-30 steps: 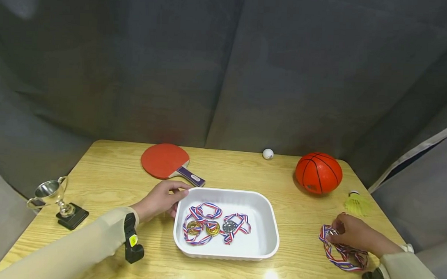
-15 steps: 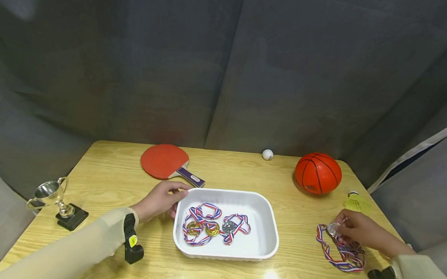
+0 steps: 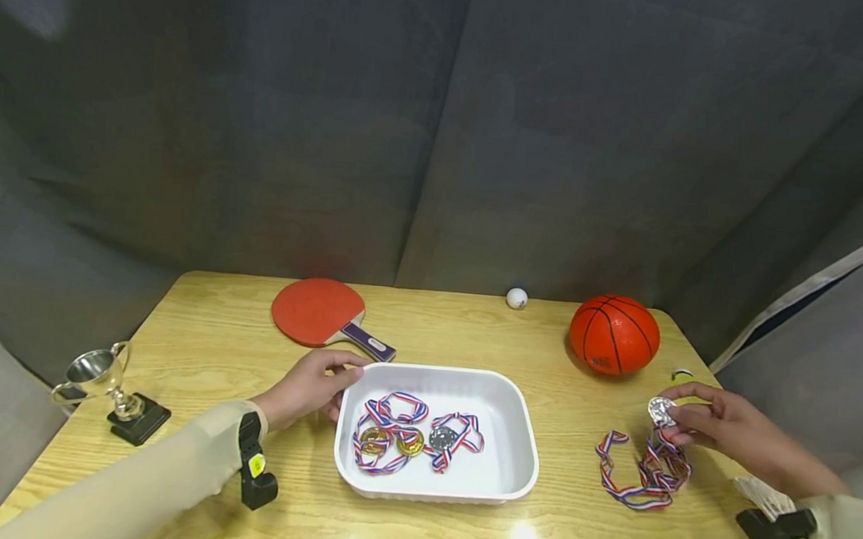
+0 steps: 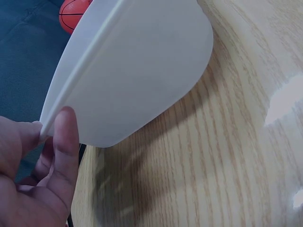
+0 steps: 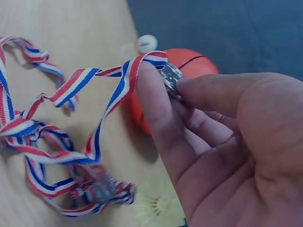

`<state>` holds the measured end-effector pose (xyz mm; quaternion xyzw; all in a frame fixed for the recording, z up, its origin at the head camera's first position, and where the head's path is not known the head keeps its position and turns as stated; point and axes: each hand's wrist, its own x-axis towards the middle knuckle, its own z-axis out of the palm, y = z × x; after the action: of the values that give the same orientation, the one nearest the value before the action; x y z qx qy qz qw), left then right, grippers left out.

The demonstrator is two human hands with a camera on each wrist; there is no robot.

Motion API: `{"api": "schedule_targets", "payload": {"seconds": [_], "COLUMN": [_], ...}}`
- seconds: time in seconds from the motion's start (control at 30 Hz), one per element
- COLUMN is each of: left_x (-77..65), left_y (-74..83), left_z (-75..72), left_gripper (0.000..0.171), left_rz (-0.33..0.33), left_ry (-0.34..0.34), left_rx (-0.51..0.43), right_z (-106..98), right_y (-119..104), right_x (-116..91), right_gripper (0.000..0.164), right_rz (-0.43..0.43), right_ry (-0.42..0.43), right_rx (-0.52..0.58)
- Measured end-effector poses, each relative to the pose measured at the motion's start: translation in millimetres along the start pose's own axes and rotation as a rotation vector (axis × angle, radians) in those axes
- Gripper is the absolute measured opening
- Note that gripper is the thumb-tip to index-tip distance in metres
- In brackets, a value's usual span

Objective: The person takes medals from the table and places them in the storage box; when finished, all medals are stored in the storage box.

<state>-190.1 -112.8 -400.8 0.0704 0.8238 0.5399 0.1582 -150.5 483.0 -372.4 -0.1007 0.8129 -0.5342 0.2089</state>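
My right hand (image 3: 733, 427) pinches a silver medal (image 3: 660, 410) between thumb and fingers, above the table at the right. Its red, white and blue ribbon trails down into a tangled heap of ribbons (image 3: 653, 475); another medal (image 5: 105, 191) lies blurred in that heap in the right wrist view. My left hand (image 3: 313, 386) grips the left rim of a white tray (image 3: 495, 486), thumb and fingers on either side of it in the left wrist view. Inside the tray lie two gold medals (image 3: 410, 442) and a silver medal (image 3: 442, 438) with their ribbons.
A red paddle (image 3: 317, 309) lies behind the tray, a small trophy (image 3: 130, 406) stands at the left. At the right are a white ball (image 3: 517, 298), a small basketball (image 3: 615, 335), a yellow shuttlecock (image 5: 158, 203), and a white shuttlecock (image 3: 762, 495) partly behind my wrist.
My right hand has lifted the silver medal from the heap and moved back and right. The ribbons have shifted slightly left. The white shuttlecock has come into view. My left hand stays put.
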Motion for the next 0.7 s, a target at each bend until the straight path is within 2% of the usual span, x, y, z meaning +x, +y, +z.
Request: {"api": "schedule_targets", "payload": {"seconds": [0.1,0.27,0.5,0.7], "left_x": [0.2,1.1,1.5,1.9], "left_y": [-0.2,-0.2,-0.7,-0.4], "left_z": [-0.1,0.0,0.9,0.3], "left_gripper": [0.034,0.034,0.034,0.034], "left_rz": [-0.002,-0.004,-0.010,-0.024], "left_ry": [0.002,0.005,0.007,0.008], "left_rx": [0.003,0.006,0.003,0.005], "right_z": [-3,-7,-6,-1], "right_y": [-10,-30,-71,-108], "right_x": [-4,-10,-16,-11], "right_gripper": [0.036,0.036,0.026,0.026], "right_rz": [-0.061,-0.146,-0.178,-0.335], "right_ry": [0.033,0.095,0.246,0.328], "right_rx": [0.050,0.123,0.079,0.185]}}
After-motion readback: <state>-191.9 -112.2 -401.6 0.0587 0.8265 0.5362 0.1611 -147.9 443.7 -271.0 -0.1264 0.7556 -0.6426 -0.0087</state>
